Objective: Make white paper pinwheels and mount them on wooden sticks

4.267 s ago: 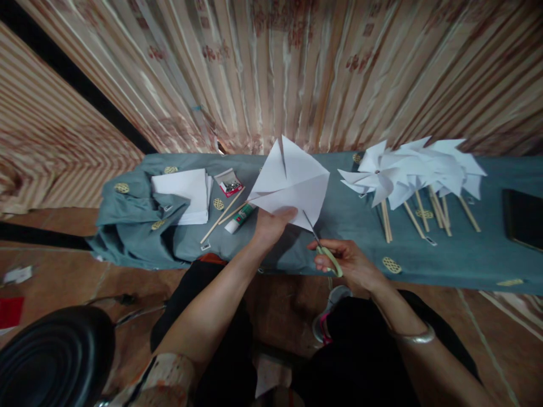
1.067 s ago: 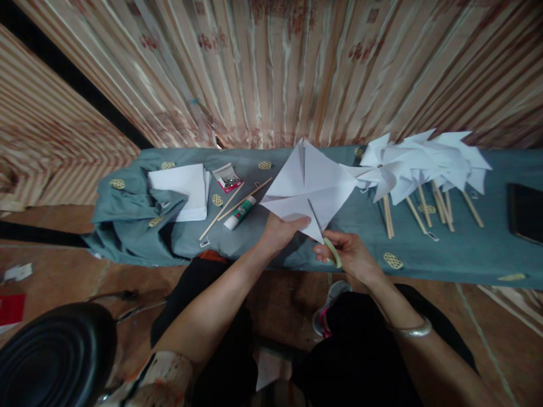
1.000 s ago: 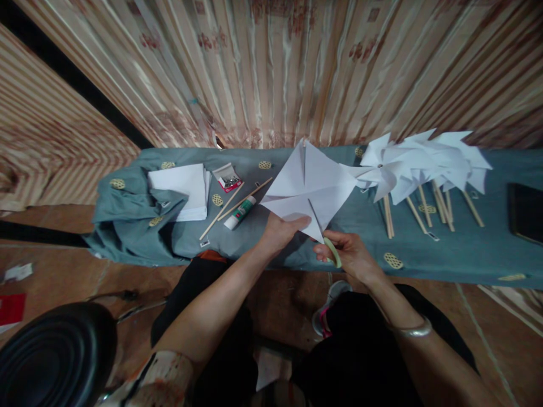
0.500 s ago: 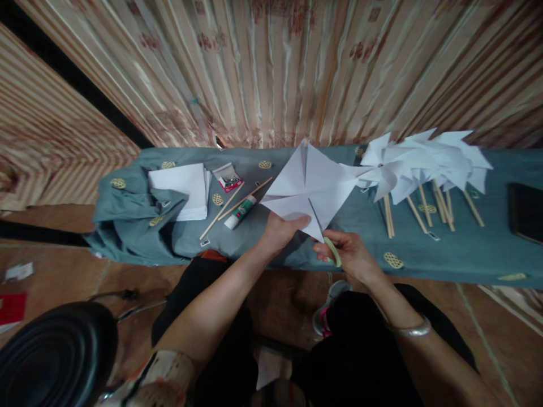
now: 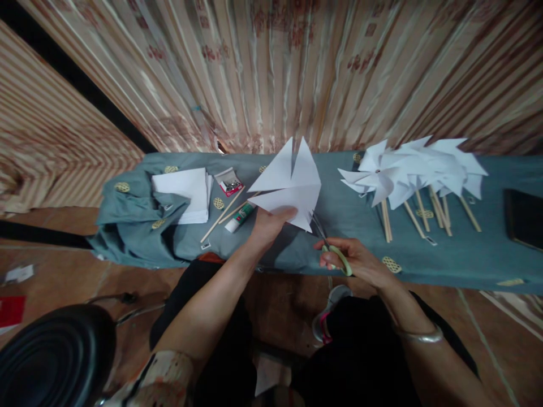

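My left hand pinches a white sheet of paper near its lower edge, thumb on top. Slits run inward from the sheet's corners, and its flaps stand a little apart. In my right hand are scissors with pale green handles, my fingers wrapped through the loops. The scissor blades point up and left, their tips close beside the paper's lower right edge; whether they touch it I cannot tell.
Several white paper pinwheels on wooden sticks lie at the right, beyond them a dark flat object. On the left are a stack of paper, an open small box of pins, wooden sticks and a glue stick. A patterned cloth covers the surface.
The scissors have come out of the slit in the paper and moved down and right. The paper has turned and shifted left, its flaps spreading apart.
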